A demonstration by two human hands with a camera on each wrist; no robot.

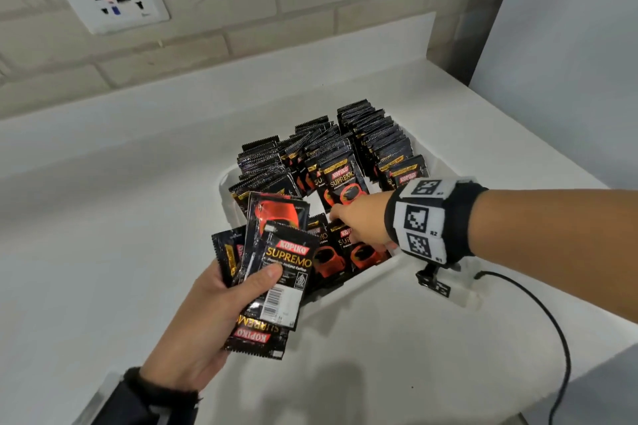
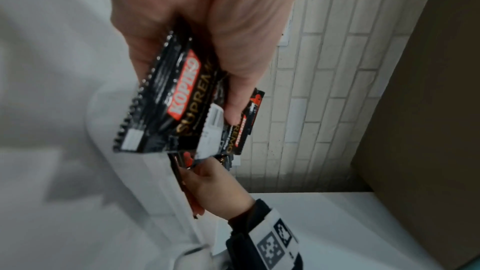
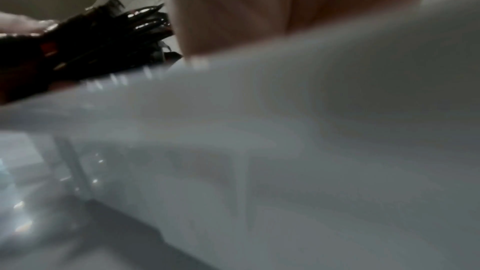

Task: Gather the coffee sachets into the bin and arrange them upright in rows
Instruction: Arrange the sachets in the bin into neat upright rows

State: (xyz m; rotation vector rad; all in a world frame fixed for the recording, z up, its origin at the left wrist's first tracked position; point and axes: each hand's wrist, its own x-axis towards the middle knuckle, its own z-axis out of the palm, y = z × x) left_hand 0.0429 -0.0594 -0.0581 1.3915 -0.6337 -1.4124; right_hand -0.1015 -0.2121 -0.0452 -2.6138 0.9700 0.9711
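Her left hand (image 1: 203,314) clamps a fanned bunch of Kopiko Supremo sachets (image 1: 276,262) under the thumb, just above the worktop (image 1: 103,217) beside the white bin (image 1: 226,190). The right hand (image 1: 362,221) reaches among the sachets lying in the bin's near end; whether its fingers grip one I cannot tell. Upright rows (image 1: 362,138) fill the far end. These look light, glossy and slippery, so I'd pinch them by the crimped edges.

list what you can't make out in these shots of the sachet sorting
- Right hand fingertips: head view, buried among the sachets in the bin; right wrist view blurred.
- Count of sachets held by the left hand: they overlap in both views.
- Near bin wall: head view, covered by held sachets.
- Small print: too small.
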